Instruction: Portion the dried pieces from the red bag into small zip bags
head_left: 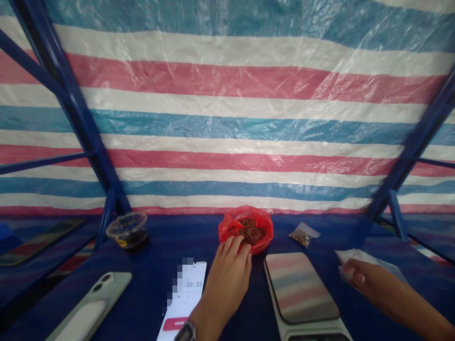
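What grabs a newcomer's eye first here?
The striped sheet, in blue, white and red bands, fills most of the view behind the blue table. Then the bright red bag at the table's far middle, with the left hand at its near edge. Over on the right, the right hand holds pale plastic.

Far in the middle, my red bag (269, 232) gapes open, crumpled, holding brown pieces (248, 222) and a small round cup (254, 233); at right I hold a whitish translucent bag (386, 269).
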A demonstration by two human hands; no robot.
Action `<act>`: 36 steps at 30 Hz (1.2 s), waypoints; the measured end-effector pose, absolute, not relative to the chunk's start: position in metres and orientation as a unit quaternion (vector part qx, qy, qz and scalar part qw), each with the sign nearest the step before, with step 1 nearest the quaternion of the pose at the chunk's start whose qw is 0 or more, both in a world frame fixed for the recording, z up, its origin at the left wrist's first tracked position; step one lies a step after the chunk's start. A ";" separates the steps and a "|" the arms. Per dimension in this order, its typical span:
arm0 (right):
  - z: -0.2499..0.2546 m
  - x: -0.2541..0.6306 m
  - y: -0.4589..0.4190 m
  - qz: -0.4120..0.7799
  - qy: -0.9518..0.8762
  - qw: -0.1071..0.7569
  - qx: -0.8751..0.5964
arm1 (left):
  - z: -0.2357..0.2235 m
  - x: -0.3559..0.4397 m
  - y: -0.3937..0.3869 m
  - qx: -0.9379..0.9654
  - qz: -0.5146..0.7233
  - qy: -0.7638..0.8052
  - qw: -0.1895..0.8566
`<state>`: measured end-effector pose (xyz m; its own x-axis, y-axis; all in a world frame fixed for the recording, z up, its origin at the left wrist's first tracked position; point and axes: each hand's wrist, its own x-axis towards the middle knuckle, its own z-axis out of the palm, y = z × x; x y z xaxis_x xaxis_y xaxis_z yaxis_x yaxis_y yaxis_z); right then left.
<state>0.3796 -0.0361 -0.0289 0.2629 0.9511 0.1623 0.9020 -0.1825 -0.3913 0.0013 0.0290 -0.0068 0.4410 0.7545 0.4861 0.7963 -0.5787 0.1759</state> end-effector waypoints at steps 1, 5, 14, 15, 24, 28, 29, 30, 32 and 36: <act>-0.018 0.377 -0.035 0.095 -0.593 0.204 -0.773 | -0.003 0.002 0.027 -0.848 -0.273 -0.452 0.033; 0.040 0.342 -0.031 0.130 -0.545 0.276 -0.781 | 0.014 0.009 0.013 -0.844 -0.329 -0.423 -0.030; 0.072 0.186 -0.031 0.390 -0.580 0.466 -0.543 | 0.013 0.036 -0.016 -0.783 -0.432 -0.344 -0.285; 0.073 0.181 -0.028 0.373 -0.588 0.471 -0.542 | 0.011 0.035 -0.014 -0.761 -0.450 -0.362 -0.296; 0.077 0.176 -0.010 0.268 -0.661 0.432 -0.552 | 0.012 0.018 -0.002 -0.707 -0.459 -0.398 -0.362; 0.078 0.177 -0.004 0.285 -0.669 0.423 -0.540 | 0.012 0.009 0.000 -0.734 -0.455 -0.371 -0.342; 0.079 0.178 -0.002 0.298 -0.675 0.419 -0.529 | 0.011 0.007 0.000 -0.739 -0.457 -0.364 -0.335; 0.081 0.179 0.000 0.316 -0.683 0.408 -0.517 | 0.011 0.006 0.000 -0.738 -0.461 -0.363 -0.333; 0.086 0.180 0.004 0.354 -0.698 0.381 -0.493 | 0.011 0.006 0.000 -0.715 -0.472 -0.384 -0.344; 0.097 0.177 0.014 0.401 -0.715 0.349 -0.453 | 0.016 0.012 0.002 -0.631 -0.510 -0.407 -0.420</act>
